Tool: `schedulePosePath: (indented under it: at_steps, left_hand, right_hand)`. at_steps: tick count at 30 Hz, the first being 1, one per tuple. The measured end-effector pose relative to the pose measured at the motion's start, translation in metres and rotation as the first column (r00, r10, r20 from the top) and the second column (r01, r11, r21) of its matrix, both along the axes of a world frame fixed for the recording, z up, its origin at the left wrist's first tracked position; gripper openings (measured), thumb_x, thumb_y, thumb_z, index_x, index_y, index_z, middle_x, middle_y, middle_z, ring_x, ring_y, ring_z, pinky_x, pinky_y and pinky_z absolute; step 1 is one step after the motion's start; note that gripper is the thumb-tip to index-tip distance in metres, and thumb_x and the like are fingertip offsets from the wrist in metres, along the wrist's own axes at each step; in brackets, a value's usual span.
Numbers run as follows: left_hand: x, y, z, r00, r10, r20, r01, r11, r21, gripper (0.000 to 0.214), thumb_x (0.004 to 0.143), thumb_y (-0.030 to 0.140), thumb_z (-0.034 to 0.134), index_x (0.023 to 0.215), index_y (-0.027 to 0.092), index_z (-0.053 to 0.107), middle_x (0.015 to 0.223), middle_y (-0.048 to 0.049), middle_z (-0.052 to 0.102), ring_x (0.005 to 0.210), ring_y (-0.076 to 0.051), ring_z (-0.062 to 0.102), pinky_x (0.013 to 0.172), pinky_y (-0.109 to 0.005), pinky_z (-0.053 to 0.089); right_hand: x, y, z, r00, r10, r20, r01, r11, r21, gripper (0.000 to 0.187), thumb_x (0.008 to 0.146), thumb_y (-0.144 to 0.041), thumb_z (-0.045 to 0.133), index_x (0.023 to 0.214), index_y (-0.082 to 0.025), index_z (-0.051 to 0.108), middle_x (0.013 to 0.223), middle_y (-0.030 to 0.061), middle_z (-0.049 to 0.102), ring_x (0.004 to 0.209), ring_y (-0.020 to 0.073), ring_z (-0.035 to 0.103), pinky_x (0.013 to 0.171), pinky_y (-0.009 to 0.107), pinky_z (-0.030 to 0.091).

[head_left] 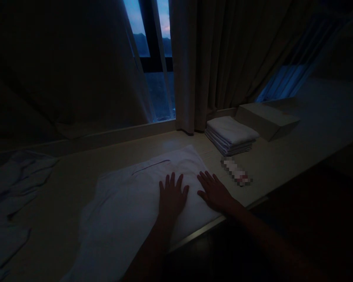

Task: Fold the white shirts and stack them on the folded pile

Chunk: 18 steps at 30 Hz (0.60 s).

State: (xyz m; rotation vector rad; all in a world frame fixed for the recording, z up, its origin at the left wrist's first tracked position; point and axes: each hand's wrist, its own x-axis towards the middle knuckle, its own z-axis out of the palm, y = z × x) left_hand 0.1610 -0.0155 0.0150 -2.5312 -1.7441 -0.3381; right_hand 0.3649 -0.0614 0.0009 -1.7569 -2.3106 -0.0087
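Observation:
A white cloth garment, perhaps a shirt [117, 203], lies spread on the pale counter [63, 178], with a thin dark curved line near its far edge. My left hand [172, 194] rests flat on the fabric, fingers spread and pointing away from me. To its right, my right hand [213, 192] also lies palm down near the cloth's right edge, its fingers stretched out. Neither hand holds anything. The garment's near part runs below the frame, and my left forearm covers some of it.
Behind my right hand stands a stack of folded white cloths [231, 133], beside a box [267, 119]. A blurred-out object [237, 171] lies in front of the stack. More crumpled cloths [8, 203] lie at the left. Curtains [191, 70] hang by the window [159, 86]. The room is dim.

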Motion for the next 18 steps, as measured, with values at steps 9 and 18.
schedulePosePath:
  at_steps: [9, 18]
  left_hand:
    - [-0.006, 0.003, -0.002, 0.993, -0.022, 0.114, 0.032, 0.996, -0.087, 0.062, 0.092, 0.056, 0.031, 0.146, 0.027, 0.033, 0.155, -0.0081, 0.03, 0.144, -0.028, 0.021, 0.116, -0.053, 0.016]
    - [-0.154, 0.005, 0.059, 0.948, 0.313, 0.054, -0.315, 0.948, 0.032, 0.045, 0.092, 0.038, 0.037, 0.124, 0.013, 0.057, 0.135, -0.013, 0.055, 0.129, -0.022, 0.045, 0.11, -0.036, 0.032]
  right_hand:
    - [0.007, -0.006, -0.004, 1.0, -0.004, 0.007, 0.004, 1.0, 0.008, 0.061, 0.098, -0.05, 0.032, 0.151, -0.021, 0.024, 0.156, 0.0075, 0.022, 0.145, 0.0241, 0.015, 0.116, 0.049, 0.017]
    - [0.009, -0.003, -0.024, 1.0, 0.012, 0.022, -0.012, 0.999, 0.04, 0.062, 0.098, -0.053, 0.027, 0.152, -0.021, 0.023, 0.156, 0.0061, 0.022, 0.145, 0.0236, 0.015, 0.116, 0.049, 0.015]
